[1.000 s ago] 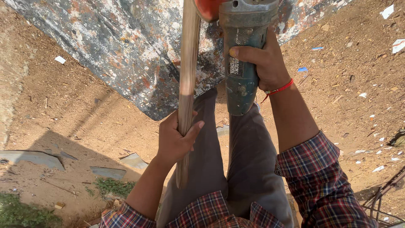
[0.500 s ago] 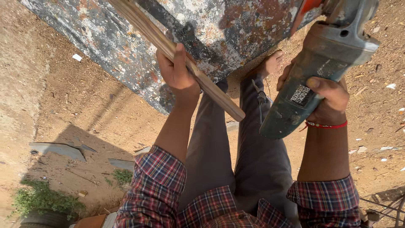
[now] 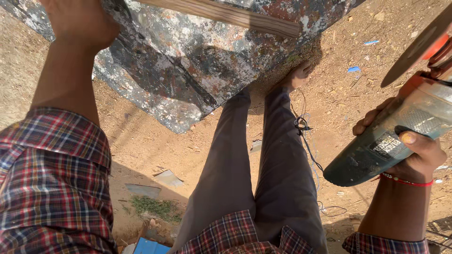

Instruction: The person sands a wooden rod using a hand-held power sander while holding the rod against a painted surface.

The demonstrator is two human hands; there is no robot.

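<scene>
My left hand (image 3: 80,21) is raised at the top left and grips a long wooden stick (image 3: 226,16) that now lies nearly level across the top of the view. My right hand (image 3: 414,150) at the right edge holds a teal angle grinder (image 3: 391,141) by its body, disc (image 3: 416,44) and orange guard pointing up and to the right. Below both lies a large paint-spattered grey metal sheet (image 3: 188,56). My legs in grey trousers (image 3: 263,160) run down the middle, a bare foot (image 3: 294,77) touching the sheet's edge.
The grinder's cable (image 3: 308,146) trails over my right leg onto sandy ground (image 3: 141,141). Flat grey scraps (image 3: 143,189), a small tuft of grass (image 3: 153,206), a blue object (image 3: 148,247) and scattered paper bits (image 3: 353,69) lie around.
My left hand lifted the stick up and to the left, turning it from upright to nearly level. My right hand swung the grinder out to the right, away from the sheet.
</scene>
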